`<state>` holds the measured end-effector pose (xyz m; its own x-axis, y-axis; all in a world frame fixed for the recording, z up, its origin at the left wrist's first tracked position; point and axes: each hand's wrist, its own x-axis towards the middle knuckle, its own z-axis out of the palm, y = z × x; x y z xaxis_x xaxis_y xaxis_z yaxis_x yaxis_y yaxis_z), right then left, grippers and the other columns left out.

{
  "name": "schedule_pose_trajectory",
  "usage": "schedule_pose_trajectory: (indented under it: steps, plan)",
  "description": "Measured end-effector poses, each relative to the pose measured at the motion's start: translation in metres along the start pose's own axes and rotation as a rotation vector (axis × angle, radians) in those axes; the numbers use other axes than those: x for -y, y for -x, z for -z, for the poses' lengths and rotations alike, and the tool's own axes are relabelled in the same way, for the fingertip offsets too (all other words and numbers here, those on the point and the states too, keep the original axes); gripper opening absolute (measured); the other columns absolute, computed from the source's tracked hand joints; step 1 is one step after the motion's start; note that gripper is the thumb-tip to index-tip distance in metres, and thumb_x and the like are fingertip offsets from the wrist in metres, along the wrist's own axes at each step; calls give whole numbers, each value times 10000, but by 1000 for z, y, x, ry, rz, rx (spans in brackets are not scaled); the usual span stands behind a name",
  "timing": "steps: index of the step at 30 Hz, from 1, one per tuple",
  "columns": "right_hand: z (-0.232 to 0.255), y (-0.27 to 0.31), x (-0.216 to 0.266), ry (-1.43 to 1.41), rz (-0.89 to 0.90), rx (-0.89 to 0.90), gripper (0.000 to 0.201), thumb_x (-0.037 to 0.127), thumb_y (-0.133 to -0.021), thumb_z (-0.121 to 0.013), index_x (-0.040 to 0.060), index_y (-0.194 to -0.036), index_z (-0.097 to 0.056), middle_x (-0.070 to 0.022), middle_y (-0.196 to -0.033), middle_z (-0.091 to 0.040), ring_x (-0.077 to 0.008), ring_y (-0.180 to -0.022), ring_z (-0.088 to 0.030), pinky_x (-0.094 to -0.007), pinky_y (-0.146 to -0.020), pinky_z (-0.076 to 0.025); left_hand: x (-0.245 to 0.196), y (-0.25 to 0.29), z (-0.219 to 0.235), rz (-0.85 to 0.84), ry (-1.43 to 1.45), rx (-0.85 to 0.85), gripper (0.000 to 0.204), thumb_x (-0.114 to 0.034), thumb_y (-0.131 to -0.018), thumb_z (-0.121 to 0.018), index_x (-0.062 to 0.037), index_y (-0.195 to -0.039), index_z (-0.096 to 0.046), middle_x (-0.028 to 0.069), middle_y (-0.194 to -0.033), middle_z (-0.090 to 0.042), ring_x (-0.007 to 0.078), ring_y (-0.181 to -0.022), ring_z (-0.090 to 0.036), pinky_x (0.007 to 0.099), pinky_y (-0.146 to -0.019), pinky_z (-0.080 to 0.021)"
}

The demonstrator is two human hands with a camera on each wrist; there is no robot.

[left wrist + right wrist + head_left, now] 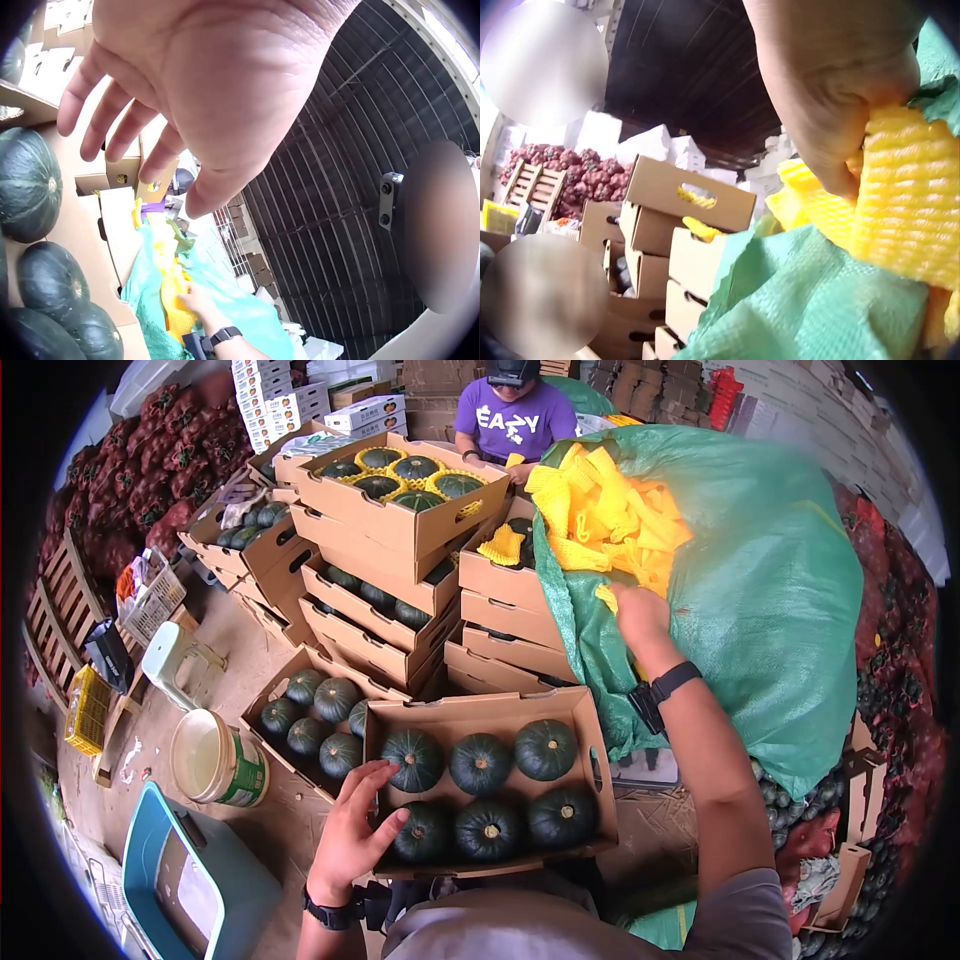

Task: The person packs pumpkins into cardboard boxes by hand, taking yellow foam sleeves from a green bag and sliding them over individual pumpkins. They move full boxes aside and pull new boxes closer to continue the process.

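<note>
Six dark green squashes (479, 763) lie in two rows in an open cardboard box (470, 709) close to the body. Over the box's left side, the left hand (350, 830) is held with fingers spread, near the left squashes; the left wrist view shows its palm (225, 82) and nothing gripped. At the mouth of a large green sack (760, 580), the right hand (640, 618) pinches a yellow foam net (607, 598). In the right wrist view, the curled fingers of the right hand (847, 97) are against yellow netting (911, 195).
Another box of squashes (305, 733) is at the left. Stacked boxes (375, 590) stand ahead, the top one holding netted squashes. Behind them is a person in a purple shirt (515, 422). A white bucket (205, 758), blue tub (215, 870) and stool (180, 660) stand left.
</note>
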<state>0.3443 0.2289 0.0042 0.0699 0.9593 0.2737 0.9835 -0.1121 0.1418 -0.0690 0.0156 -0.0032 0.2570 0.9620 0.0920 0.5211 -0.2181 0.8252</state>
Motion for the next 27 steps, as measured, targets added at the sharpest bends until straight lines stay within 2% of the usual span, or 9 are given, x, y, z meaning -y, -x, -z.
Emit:
schedule_pose_trajectory:
  steps: [4,6,11,13,16,20,21,26,27]
  plan:
    - [28,14,-11,-480,-38,-542,366,92,-866,-580,62,-1223,-506,-122,-1011,-663,-277,-826,-661,-377,-726,-522,2,-10,-9,23,95,19,520,-169,-817,-679,-86,-1294,-490,108,-1274,-493,221,-1086,-537,326,-810,-487]
    - [60,49,24,-1415,34,-514,283,53,-903,-552,-8,-1174,-503,-101,-1028,-648,-175,-897,-636,-315,-798,-509,3,-14,-21,60,314,2,591,-168,-829,-676,-59,-1352,-426,120,-1300,-478,225,-1121,-525,321,-858,-469]
    - [44,202,142,-2082,74,399,381,75,-890,-611,-15,-1233,-471,-87,-1106,-582,-146,-1035,-558,-310,-915,-453,-5,-21,-62,-73,564,85,524,-127,-900,-606,-62,-1377,-400,103,-1304,-486,175,-1154,-497,294,-972,-384]
    - [37,229,160,-1872,85,388,390,108,-885,-624,1,-1232,-479,-98,-1144,-545,-165,-1010,-560,-312,-895,-455,17,-14,-76,26,690,58,296,-76,-949,-512,-32,-1242,-509,43,-1125,-579,137,-1025,-542,279,-887,-435]
    - [30,232,141,-2487,-372,643,384,311,-988,-459,0,-1209,-499,-106,-1202,-532,-153,-1045,-551,-293,-897,-451,19,-4,-65,75,422,138,183,-122,-931,-549,-22,-1081,-580,99,-936,-631,179,-836,-620,282,-761,-476]
    - [26,253,125,-1697,131,814,347,238,-1001,-426,-44,-1167,-539,-87,-1022,-633,-139,-986,-582,-273,-893,-440,1,2,-54,-7,-55,265,250,-258,-846,-663,-19,-848,-593,172,-728,-569,333,-675,-600,365,-588,-471]
    - [23,260,129,-1937,101,768,258,145,-953,-498,-35,-1127,-560,-101,-975,-642,-146,-940,-600,-279,-867,-446,5,3,-48,-52,-146,299,282,-283,-828,-680,-19,-810,-584,168,-697,-555,330,-651,-594,374,-568,-463]
    - [27,248,126,-1633,501,774,404,83,-782,-692,-2,-1146,-539,-67,-1065,-625,-133,-953,-594,-269,-829,-471,-13,-5,-51,-409,-245,270,422,-391,-681,-787,-40,-747,-563,104,-691,-538,281,-667,-571,373,-602,-466]
    - [26,246,133,-1845,301,605,362,61,-775,-675,-1,-1104,-537,-78,-1012,-616,-125,-925,-586,-285,-808,-470,-27,-10,-59,-493,-414,-24,500,-412,-645,-804,-34,-882,-580,112,-813,-539,292,-793,-554,379,-693,-461]
